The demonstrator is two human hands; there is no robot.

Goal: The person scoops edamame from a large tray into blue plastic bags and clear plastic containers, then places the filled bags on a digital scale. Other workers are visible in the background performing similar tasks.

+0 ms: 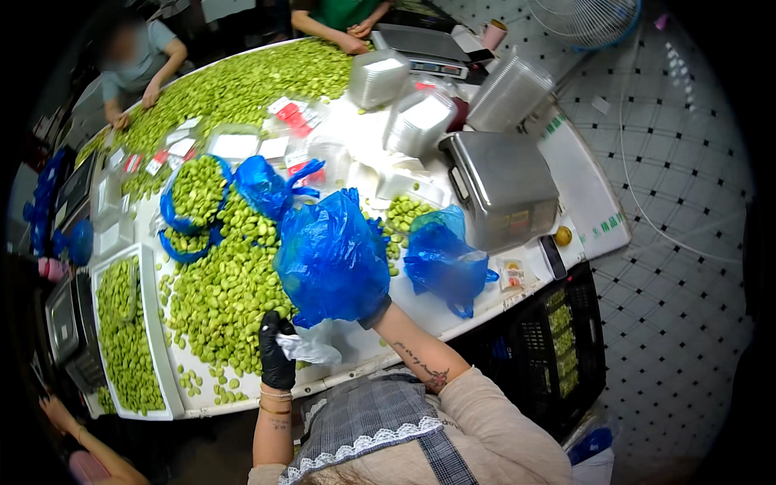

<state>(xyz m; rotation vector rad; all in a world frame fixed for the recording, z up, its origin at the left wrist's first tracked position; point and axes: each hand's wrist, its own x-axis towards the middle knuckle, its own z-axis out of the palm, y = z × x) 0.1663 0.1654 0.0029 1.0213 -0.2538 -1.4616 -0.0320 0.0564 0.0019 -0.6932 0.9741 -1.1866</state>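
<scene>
My left hand (277, 351), in a black glove, pinches a crumpled whitish plastic piece (310, 350) at the near edge of a heap of shelled green beans (224, 303). A bulging blue plastic bag (332, 260) lies over my right hand (374, 309); only the dark glove's wrist part shows, and the fingers are hidden. To the right of it lies another crumpled blue plastic bag (445, 260). Beyond the heap are a blue bag open at the top and full of beans (199, 189) and a tied blue bag (262, 187).
A white foam tray (148, 327) of beans stands at left. Stacked clear containers (420, 123), a metal-topped scale (503, 188), a phone (552, 257) and a small yellow fruit (563, 236) are at right. Two people sit across the table; another person's arm (85, 433) is at lower left.
</scene>
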